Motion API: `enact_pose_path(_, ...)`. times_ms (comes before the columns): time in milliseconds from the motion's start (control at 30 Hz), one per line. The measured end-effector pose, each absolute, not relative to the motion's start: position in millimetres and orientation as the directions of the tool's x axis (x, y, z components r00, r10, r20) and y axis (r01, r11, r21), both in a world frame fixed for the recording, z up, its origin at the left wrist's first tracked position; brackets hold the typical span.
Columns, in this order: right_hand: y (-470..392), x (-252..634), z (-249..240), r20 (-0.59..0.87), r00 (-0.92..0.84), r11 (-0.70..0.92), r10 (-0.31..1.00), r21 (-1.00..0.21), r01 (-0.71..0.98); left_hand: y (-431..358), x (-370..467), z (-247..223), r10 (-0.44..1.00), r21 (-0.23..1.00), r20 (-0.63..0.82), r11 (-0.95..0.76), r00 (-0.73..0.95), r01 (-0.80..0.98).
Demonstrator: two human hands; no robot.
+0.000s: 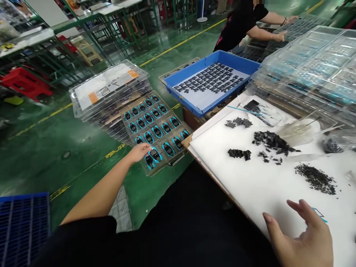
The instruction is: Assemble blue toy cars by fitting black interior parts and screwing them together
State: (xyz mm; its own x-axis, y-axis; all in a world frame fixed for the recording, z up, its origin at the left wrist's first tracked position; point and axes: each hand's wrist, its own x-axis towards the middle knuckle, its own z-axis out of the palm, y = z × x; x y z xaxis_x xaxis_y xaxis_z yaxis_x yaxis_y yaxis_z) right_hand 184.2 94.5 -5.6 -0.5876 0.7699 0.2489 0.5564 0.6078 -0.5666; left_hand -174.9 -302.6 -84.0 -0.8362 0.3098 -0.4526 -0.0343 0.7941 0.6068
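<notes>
My left hand (141, 152) reaches out to a clear tray (167, 165) holding rows of black oval pieces with bright blue rims. Its thumb and fingertips are pinched on one blue-rimmed black piece (155, 154) at the tray's near corner; it seems slightly raised over its neighbours. My right hand (306, 235) hovers over the white tabletop (236, 181), thumb and fingers spread apart, holding nothing. Partly hidden behind its fingers lies a small part with a blue edge and dark outline (319, 214). Beyond that hand is a pile of tiny black bits (315, 178).
Black pieces lie in heaps (274, 142) on the tabletop. A blue bin (200, 109) with rows of black parts stands behind it. Stacked clear trays rise at left (108, 89) and right (311, 55). A co-worker's hands (279, 36) handle a tray at the back.
</notes>
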Motion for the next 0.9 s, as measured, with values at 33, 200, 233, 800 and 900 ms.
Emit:
enact_pose_path(33,94.2,183.6,-4.9,0.245,-0.586,0.604,0.772,-0.569,0.558,-301.6,-176.7,-90.0,0.314,0.571,-0.468,0.821,-0.826,-0.012)
enact_pose_path(200,92.7,180.7,-2.1,0.232,-0.571,0.586,0.787,-0.567,0.578,-290.5,-189.8,-101.6,0.346,0.413,-0.542,0.904,-0.766,0.116)
enact_pose_path(233,92.3,180.4,-1.9,0.229,-0.57,0.584,0.789,-0.569,0.58,-287.4,-192.2,-102.8,0.346,0.381,-0.557,0.914,-0.755,0.138)
enact_pose_path(800,88.1,182.6,-5.4,0.346,-0.592,0.668,0.728,-0.552,0.499,-219.2,-173.3,-85.9,0.31,0.011,-0.465,0.939,-0.829,0.345)
enact_pose_path(900,88.1,184.9,-8.1,0.419,-0.599,0.719,0.682,-0.534,0.445,-187.8,-168.1,-99.4,0.272,-0.064,-0.503,0.935,-0.82,0.35)
